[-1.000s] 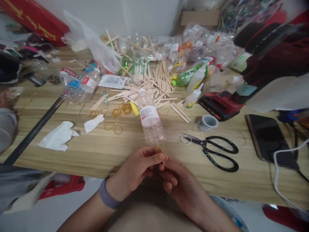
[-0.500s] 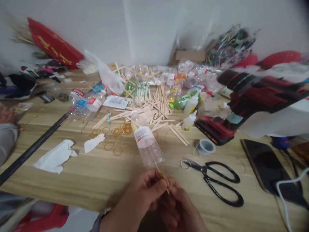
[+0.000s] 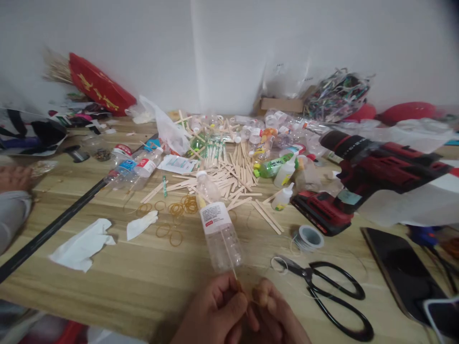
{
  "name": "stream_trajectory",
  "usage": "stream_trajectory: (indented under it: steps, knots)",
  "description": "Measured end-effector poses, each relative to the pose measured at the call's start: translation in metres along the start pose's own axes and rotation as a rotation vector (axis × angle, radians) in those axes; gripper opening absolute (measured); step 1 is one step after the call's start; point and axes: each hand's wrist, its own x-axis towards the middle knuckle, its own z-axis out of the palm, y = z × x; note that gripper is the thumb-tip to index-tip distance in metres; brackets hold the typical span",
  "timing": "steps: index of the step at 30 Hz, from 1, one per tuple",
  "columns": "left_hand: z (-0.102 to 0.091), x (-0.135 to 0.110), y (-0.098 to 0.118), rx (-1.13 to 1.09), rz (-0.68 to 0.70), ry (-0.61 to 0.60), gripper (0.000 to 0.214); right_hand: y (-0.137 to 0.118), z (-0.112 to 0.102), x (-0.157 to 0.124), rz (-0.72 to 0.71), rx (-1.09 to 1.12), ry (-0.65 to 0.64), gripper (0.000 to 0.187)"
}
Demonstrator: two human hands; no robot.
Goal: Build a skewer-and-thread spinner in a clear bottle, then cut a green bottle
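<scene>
Near the front edge of the table lies a clear plastic bottle (image 3: 220,248) with a white label, its cap pointing away from me. A thin wooden stick (image 3: 234,274) runs from its bottom end into my left hand (image 3: 218,308), where thumb and forefinger pinch it. A thin tan rubber band (image 3: 254,301) seems to stretch from the stick to my right hand (image 3: 274,308), whose thumb and forefinger are closed on it. How the band sits around the stick is hidden by the fingers. Scissors (image 3: 308,274) with black handles lie right of my right hand.
Loose rubber bands (image 3: 175,210), craft sticks (image 3: 229,179) and plastic bottles (image 3: 272,165) cover the far middle. On the right are a red drill (image 3: 358,177), a wire spool (image 3: 309,238) and a phone (image 3: 401,272). A black bar (image 3: 57,229) and another person's hand (image 3: 16,179) are left.
My right hand has moved a little right, away from my left, drawing the rubber band out between them. The camera has tilted upward, so the table things sit lower.
</scene>
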Motion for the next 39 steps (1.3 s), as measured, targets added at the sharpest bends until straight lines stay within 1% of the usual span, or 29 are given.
stream_trajectory:
  steps: [3,4,5,7,8,9,10,12,14,16,18,20,24,29,33,36,39]
  knots:
    - [0.0,-0.007,-0.001,-0.013,-0.035,0.021,0.046,-0.006,-0.001,-0.003,0.105,0.046,-0.151,0.029]
    - [0.0,-0.01,-0.001,-0.014,-0.045,0.032,0.044,-0.01,0.0,-0.005,0.157,0.013,-0.162,0.031]
    - [0.001,-0.012,0.0,-0.011,-0.054,0.046,0.041,-0.015,0.002,-0.007,0.205,-0.063,-0.124,0.035]
    - [0.002,-0.016,0.002,0.004,-0.073,0.089,0.038,-0.027,0.008,-0.009,0.277,-0.34,0.015,0.048]
    - [0.003,-0.017,0.003,0.012,-0.084,0.099,0.036,-0.034,0.011,-0.009,0.264,-0.531,0.081,0.052]
    - [0.004,-0.017,0.003,0.018,-0.095,0.102,0.035,-0.042,0.014,-0.009,0.253,-0.746,0.072,0.055]
    - [0.004,-0.018,0.004,0.024,-0.105,0.101,0.035,-0.049,0.017,-0.007,0.266,-0.932,0.039,0.054]
    - [0.005,-0.017,0.004,0.033,-0.116,0.102,0.033,-0.063,0.022,-0.003,0.331,-1.171,-0.035,0.047]
    - [0.006,-0.017,0.003,0.046,-0.118,0.111,0.031,-0.073,0.023,0.001,0.394,-1.29,-0.11,0.041]
    - [0.005,-0.017,0.002,0.054,-0.113,0.118,0.029,-0.079,0.023,0.005,0.437,-1.336,-0.194,0.04]
    - [0.004,-0.017,0.001,0.058,-0.108,0.12,0.029,-0.082,0.022,0.009,0.464,-1.341,-0.255,0.04]
    - [0.003,-0.017,0.0,0.066,-0.113,0.118,0.029,-0.08,0.022,0.011,0.481,-1.318,-0.254,0.039]
    - [0.001,-0.016,-0.002,0.093,-0.106,0.146,0.033,-0.068,0.024,0.011,0.47,-1.17,-0.149,0.041]
    - [0.002,-0.015,-0.001,0.123,-0.087,0.203,0.034,-0.05,0.027,0.003,0.397,-0.927,-0.026,0.045]
    - [0.003,-0.015,-0.001,0.033,-0.074,0.202,0.037,-0.035,0.03,-0.004,0.391,-0.72,0.087,0.044]
    - [0.001,-0.014,-0.004,-0.043,-0.048,0.166,0.038,-0.024,0.032,-0.008,0.37,-0.534,0.116,0.044]
    - [-0.002,-0.013,-0.007,-0.05,-0.038,0.136,0.039,-0.016,0.035,-0.01,0.327,-0.4,0.116,0.044]
